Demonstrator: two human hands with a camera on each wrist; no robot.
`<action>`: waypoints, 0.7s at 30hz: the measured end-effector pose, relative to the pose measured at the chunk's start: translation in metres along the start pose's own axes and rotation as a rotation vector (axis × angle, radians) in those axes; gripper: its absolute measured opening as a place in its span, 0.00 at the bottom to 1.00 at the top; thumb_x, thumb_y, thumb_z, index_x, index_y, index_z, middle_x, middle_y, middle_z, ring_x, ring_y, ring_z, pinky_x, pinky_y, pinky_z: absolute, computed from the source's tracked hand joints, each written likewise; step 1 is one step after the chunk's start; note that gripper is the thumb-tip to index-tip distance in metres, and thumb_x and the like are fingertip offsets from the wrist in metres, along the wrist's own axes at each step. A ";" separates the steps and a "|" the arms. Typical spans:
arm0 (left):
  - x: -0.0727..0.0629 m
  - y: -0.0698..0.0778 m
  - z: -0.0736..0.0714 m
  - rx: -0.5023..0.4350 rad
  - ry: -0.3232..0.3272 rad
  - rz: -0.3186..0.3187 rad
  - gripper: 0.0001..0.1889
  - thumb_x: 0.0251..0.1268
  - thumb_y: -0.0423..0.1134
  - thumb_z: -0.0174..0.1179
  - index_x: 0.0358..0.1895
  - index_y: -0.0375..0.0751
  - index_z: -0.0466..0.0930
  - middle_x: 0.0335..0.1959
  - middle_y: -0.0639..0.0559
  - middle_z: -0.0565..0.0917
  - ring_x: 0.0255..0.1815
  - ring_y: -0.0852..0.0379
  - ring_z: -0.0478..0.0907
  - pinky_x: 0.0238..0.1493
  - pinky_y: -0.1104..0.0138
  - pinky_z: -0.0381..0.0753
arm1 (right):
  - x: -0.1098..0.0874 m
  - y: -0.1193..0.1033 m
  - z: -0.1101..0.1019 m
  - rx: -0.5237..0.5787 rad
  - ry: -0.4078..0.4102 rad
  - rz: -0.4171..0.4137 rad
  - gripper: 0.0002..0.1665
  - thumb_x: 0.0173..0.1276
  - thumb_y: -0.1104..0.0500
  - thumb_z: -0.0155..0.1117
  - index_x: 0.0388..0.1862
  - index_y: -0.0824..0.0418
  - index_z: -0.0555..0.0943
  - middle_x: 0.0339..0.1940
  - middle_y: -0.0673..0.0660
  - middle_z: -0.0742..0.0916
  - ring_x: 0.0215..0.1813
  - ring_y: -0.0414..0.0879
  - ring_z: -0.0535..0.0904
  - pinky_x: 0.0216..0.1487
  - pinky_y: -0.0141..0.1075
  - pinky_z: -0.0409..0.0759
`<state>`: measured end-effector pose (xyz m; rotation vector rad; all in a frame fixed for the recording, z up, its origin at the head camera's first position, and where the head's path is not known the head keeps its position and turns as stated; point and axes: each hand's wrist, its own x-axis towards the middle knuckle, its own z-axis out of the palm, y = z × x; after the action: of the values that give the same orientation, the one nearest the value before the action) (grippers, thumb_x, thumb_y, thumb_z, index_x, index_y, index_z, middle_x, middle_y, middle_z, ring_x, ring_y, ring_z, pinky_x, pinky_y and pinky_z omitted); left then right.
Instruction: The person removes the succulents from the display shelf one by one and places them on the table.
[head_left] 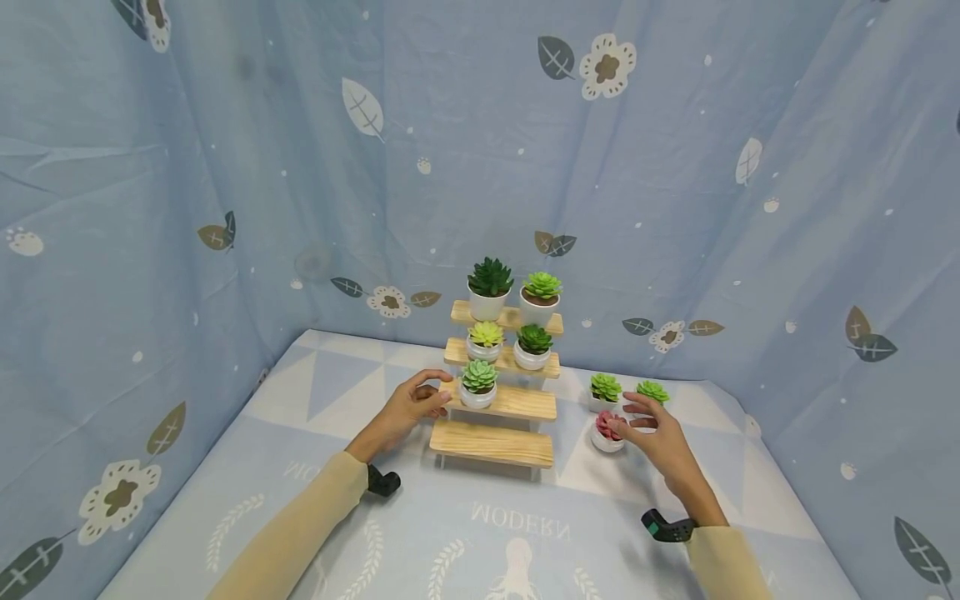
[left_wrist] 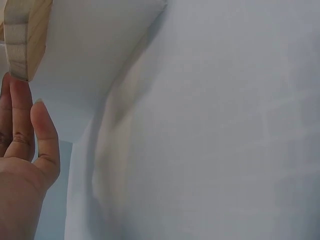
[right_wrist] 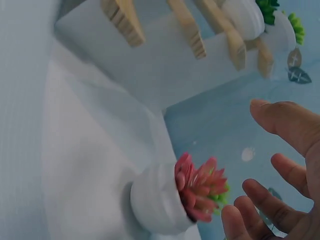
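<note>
A stepped wooden stand holds several potted succulents. By the left end of its second-lowest step is my left hand, holding no pot. A pale green succulent in a white pot sits on that step, just right of the fingers. In the left wrist view, the fingertips of the left hand are right at the wooden step end. My right hand hovers beside a pink succulent on the table, fingers spread. The right wrist view shows a gap between the right hand and the pink succulent's white pot.
Behind the pink succulent stand two bright green succulents, one at left and one at right, partly behind my right hand. Dark green and bright green plants top the stand. A blue patterned curtain surrounds the table.
</note>
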<state>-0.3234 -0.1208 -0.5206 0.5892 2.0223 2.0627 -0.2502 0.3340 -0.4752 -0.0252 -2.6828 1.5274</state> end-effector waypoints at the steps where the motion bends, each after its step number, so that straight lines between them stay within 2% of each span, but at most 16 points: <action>1: 0.000 0.000 0.000 0.001 0.000 0.000 0.22 0.77 0.43 0.62 0.69 0.47 0.73 0.45 0.30 0.80 0.45 0.36 0.84 0.48 0.54 0.83 | -0.001 -0.004 0.001 0.003 0.006 -0.005 0.46 0.68 0.42 0.74 0.79 0.54 0.66 0.70 0.64 0.76 0.65 0.60 0.73 0.58 0.53 0.79; 6: 0.000 0.000 0.000 0.006 -0.002 0.003 0.21 0.77 0.43 0.62 0.68 0.47 0.73 0.45 0.27 0.79 0.45 0.37 0.84 0.48 0.54 0.83 | -0.002 -0.017 0.008 0.010 0.006 -0.036 0.46 0.67 0.43 0.75 0.79 0.54 0.67 0.68 0.64 0.77 0.62 0.59 0.75 0.55 0.51 0.80; 10: 0.000 -0.001 -0.001 0.006 -0.004 0.007 0.21 0.77 0.43 0.62 0.69 0.47 0.73 0.45 0.30 0.80 0.45 0.38 0.84 0.48 0.54 0.83 | -0.001 -0.022 0.014 0.023 0.002 -0.054 0.45 0.66 0.43 0.76 0.77 0.52 0.69 0.67 0.63 0.77 0.60 0.57 0.75 0.53 0.50 0.80; 16: 0.000 -0.002 -0.001 0.004 -0.006 0.011 0.21 0.78 0.42 0.61 0.69 0.47 0.72 0.43 0.34 0.81 0.45 0.38 0.84 0.49 0.54 0.84 | 0.001 -0.029 0.020 0.048 0.005 -0.056 0.44 0.67 0.45 0.76 0.77 0.55 0.69 0.66 0.63 0.78 0.59 0.56 0.75 0.51 0.40 0.81; 19: 0.000 -0.002 -0.001 0.007 -0.005 0.012 0.21 0.78 0.42 0.61 0.69 0.47 0.72 0.43 0.34 0.80 0.45 0.38 0.84 0.49 0.54 0.84 | 0.001 -0.031 0.025 0.057 -0.001 -0.059 0.46 0.66 0.43 0.76 0.77 0.55 0.68 0.66 0.62 0.78 0.60 0.55 0.75 0.51 0.40 0.81; 21: 0.000 -0.002 0.000 0.004 -0.003 0.013 0.21 0.78 0.42 0.61 0.69 0.47 0.72 0.44 0.33 0.80 0.45 0.37 0.84 0.49 0.54 0.84 | 0.001 -0.033 0.028 0.067 -0.008 -0.065 0.46 0.65 0.42 0.76 0.77 0.54 0.69 0.66 0.62 0.78 0.59 0.55 0.75 0.51 0.44 0.82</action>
<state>-0.3233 -0.1209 -0.5225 0.6071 2.0268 2.0636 -0.2525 0.2930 -0.4610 0.0707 -2.6097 1.6001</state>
